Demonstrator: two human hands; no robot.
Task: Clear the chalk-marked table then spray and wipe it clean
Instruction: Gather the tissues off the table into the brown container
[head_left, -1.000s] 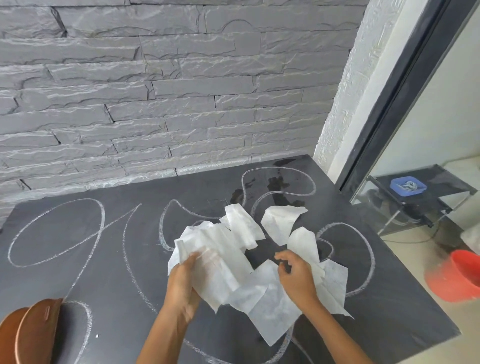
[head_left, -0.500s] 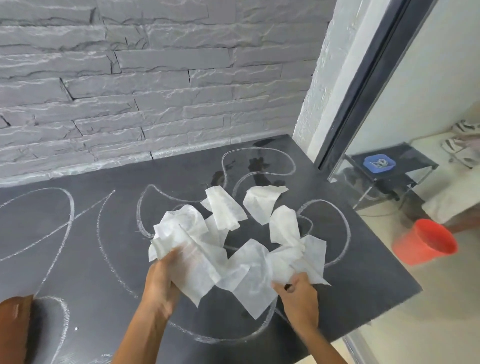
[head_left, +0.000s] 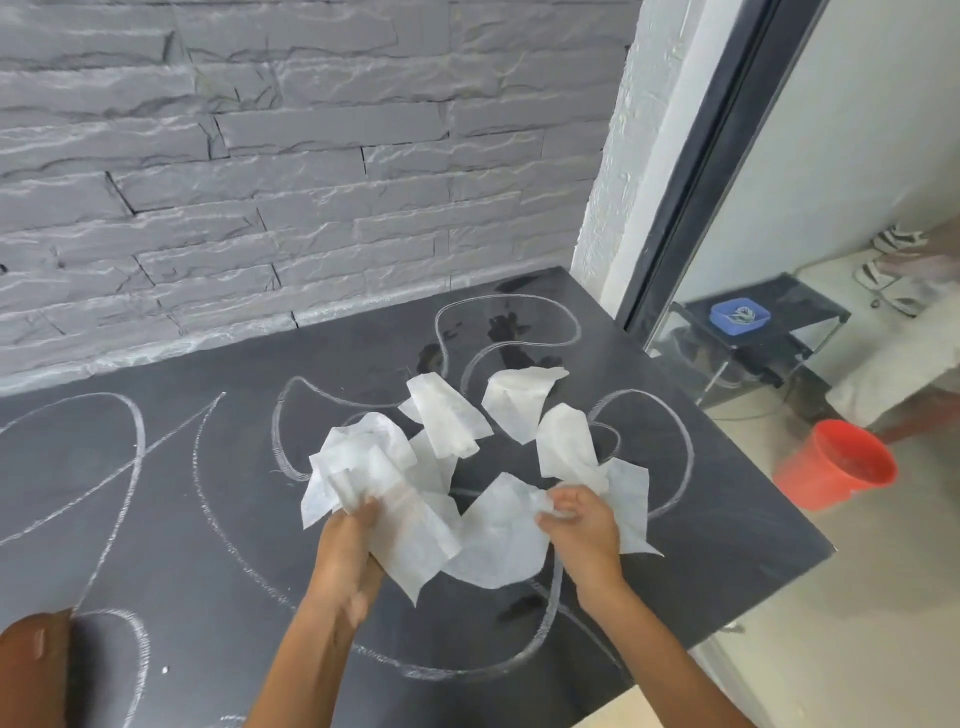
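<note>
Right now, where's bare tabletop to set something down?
Bare patches: the left stretch of the table, between the chalk loops and the brown object; the right front corner nearest the red bucket. Crowded: the middle, where white wipes spread around the left hand and right hand.

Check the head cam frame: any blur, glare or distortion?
Head view: wide-angle bending shows in the door frame; left hand slightly motion-blurred, right hand sharper; soft sheen on the stone wall; white wipes bright but not blown out.
</note>
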